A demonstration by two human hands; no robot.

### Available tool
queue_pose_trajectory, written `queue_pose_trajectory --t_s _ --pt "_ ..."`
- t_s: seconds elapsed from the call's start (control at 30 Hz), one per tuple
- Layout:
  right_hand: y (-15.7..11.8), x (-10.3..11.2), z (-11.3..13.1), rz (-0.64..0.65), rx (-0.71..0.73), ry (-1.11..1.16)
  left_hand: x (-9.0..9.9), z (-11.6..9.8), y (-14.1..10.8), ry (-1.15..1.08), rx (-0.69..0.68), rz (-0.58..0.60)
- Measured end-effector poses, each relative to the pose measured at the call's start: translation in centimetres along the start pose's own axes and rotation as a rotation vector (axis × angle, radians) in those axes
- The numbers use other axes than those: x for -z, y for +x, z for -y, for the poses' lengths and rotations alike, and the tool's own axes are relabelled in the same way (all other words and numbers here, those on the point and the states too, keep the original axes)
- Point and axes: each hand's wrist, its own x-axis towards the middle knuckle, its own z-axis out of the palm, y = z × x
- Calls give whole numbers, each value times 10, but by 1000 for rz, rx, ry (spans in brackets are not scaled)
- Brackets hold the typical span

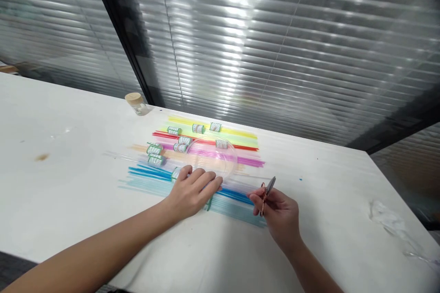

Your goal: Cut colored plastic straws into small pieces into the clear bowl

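Several coloured bundles of thin sticks lie side by side on the white table, with small green-and-white labelled rolls on them. My left hand [194,190] rests palm down over the dark blue sticks [149,172] and the pale blue sticks [233,212], its fingers bent; what lies under them is hidden. A clear round lid [215,158] sits on the pink sticks [252,161], just beyond that hand. My right hand [278,215] holds small scissors [266,194] with copper-coloured handles, blades pointing up, beside the right ends of the blue sticks.
A jar with a wooden lid [135,103] stands near the table's back edge, left of the sticks. Crumpled clear plastic [390,219] lies at the right. Behind the white table [68,201] are windows with blinds [220,41].
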Motion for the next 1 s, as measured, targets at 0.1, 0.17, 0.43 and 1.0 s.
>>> queue_pose_trajectory --t_s 0.1,0.17,0.43,1.0 --pt "0 0 0 -18 8 5 -2 0 -2 73 20 -66" --pt "3 2 0 -43 18 -9 -2 -1 -4 91 12 -182" --pt "23 17 -4 -182 19 152 9 -22 -8 -162 -317 -76" --pt "29 23 -6 -264 -40 279 -16 -14 -12 117 22 219"
